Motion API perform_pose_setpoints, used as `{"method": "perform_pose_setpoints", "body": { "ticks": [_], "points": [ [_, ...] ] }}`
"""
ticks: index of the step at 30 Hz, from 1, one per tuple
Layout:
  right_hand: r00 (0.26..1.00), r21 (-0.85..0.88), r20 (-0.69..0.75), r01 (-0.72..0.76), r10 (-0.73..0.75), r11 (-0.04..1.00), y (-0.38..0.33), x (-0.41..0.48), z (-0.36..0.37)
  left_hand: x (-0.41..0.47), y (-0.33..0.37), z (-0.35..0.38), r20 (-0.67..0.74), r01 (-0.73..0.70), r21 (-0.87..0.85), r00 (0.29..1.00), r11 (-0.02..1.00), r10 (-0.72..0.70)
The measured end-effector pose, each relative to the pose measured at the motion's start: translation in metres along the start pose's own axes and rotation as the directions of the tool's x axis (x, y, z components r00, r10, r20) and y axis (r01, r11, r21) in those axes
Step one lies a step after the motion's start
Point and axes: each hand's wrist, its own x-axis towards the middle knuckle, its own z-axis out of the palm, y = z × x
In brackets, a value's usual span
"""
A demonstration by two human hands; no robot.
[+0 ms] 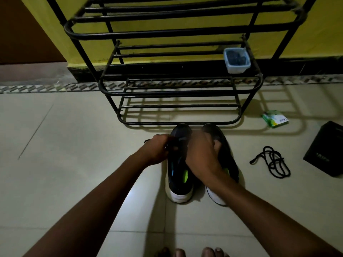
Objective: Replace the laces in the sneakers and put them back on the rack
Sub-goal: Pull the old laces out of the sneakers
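The sneakers (180, 191) stand on the floor (74, 130) just before the rack (178, 92), half hidden by hands. The left hand (157, 151) pinches a dark lace (147, 140); what the right hand (202, 156) holds, I cannot tell. Open floor lies left.

Both arms reach forward, left hand (157, 149) and right hand (202, 154) curled tight.

Rack (178, 33): black throughout, I find.
Wall (330, 34): yellow, with black skirting.
Floor (74, 136): pale cream tiles, with a border strip of grey-and-white triangles.
Sneakers (180, 182): dark uppers, white heels, neon-green and blue touches inside.
Held lace (146, 141): black.
Loose lace (276, 160): black.
Tub (236, 68): clear bluish, with dark contents.
Packet (275, 120): green and white.
Box (326, 149): black, with pale lettering I cannot read.
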Motion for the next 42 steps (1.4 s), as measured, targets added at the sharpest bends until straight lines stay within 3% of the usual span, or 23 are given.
{"method": "perform_pose_setpoints", "body": {
  "ticks": [2, 5, 12, 17, 20, 21, 23, 24, 26, 28, 30, 31, 33, 35, 39, 42],
  "points": [
    [0.995, -0.016, -0.099, 0.006, -0.007, 1.000, -0.006, -0.014, 0.007, -0.002, 0.006, 0.003, -0.117, 0.047, 0.024, 0.992, 0.999, -0.044],
    [0.991, -0.052, -0.134, 0.004, -0.011, 0.999, -0.010, -0.026, 0.016, -0.001, 0.008, 0.011, -0.212, 0.030, 0.082, 0.977, 0.996, -0.012],
    [1.000, -0.100, -0.015, 0.007, -0.008, 0.995, -0.011, -0.034, 0.024, 0.008, 0.009, 0.021, -0.350, 0.100, -0.014, 0.931, 0.995, -0.098],
    [0.998, -0.033, 0.061, -0.027, 0.029, 0.999, -0.014, -0.038, 0.029, 0.004, 0.012, 0.017, -0.386, 0.116, 0.018, 0.917, 0.993, -0.100],
    [0.996, 0.001, 0.087, -0.035, 0.035, 0.999, -0.016, -0.036, 0.034, 0.000, 0.023, 0.008, -0.450, 0.058, -0.177, 0.883, 0.983, -0.133],
    [0.995, 0.010, 0.090, -0.036, 0.035, 0.999, -0.016, -0.036, 0.036, 0.000, 0.026, 0.004, -0.462, 0.002, -0.337, 0.871, 0.941, -0.168],
    [0.994, 0.012, 0.095, -0.046, 0.044, 0.999, -0.015, -0.035, 0.040, 0.000, 0.034, -0.003, -0.430, -0.118, -0.659, 0.869, 0.743, -0.244],
    [0.994, 0.010, 0.100, -0.046, 0.045, 0.999, -0.015, -0.035, 0.040, -0.001, 0.040, -0.008, -0.421, -0.175, -0.751, 0.870, 0.637, -0.258],
    [0.993, 0.002, 0.111, -0.047, 0.047, 0.999, -0.015, -0.035, 0.041, -0.005, 0.050, -0.018, -0.441, -0.266, -0.806, 0.866, 0.529, -0.236],
    [0.990, -0.020, 0.122, -0.063, 0.065, 0.998, -0.015, -0.035, 0.041, -0.009, 0.050, -0.025, -0.533, -0.304, -0.701, 0.825, 0.645, -0.189],
    [0.991, -0.038, 0.113, -0.072, 0.075, 0.997, -0.015, -0.036, 0.041, -0.014, 0.040, -0.024, -0.592, -0.253, -0.416, 0.805, 0.874, -0.048],
    [0.992, -0.043, 0.107, -0.066, 0.070, 0.997, -0.015, -0.037, 0.041, -0.016, 0.031, -0.018, -0.551, -0.174, -0.238, 0.834, 0.956, 0.015],
    [0.992, -0.057, 0.109, -0.052, 0.058, 0.997, -0.015, -0.037, 0.041, -0.020, 0.010, -0.002, -0.381, 0.022, 0.094, 0.924, 0.995, 0.015],
    [0.992, -0.067, 0.109, -0.049, 0.056, 0.997, -0.013, -0.037, 0.042, -0.021, -0.005, 0.011, -0.292, 0.139, 0.287, 0.955, 0.948, -0.052],
    [0.995, -0.077, 0.093, -0.038, 0.045, 0.996, -0.012, -0.038, 0.044, -0.019, -0.003, -0.001, -0.237, 0.091, 0.085, 0.969, 0.992, -0.069],
    [0.996, -0.060, 0.082, -0.027, 0.032, 0.998, -0.011, -0.038, 0.045, -0.017, 0.010, -0.021, -0.424, 0.007, -0.075, 0.905, 0.997, -0.039]
  ]
}}
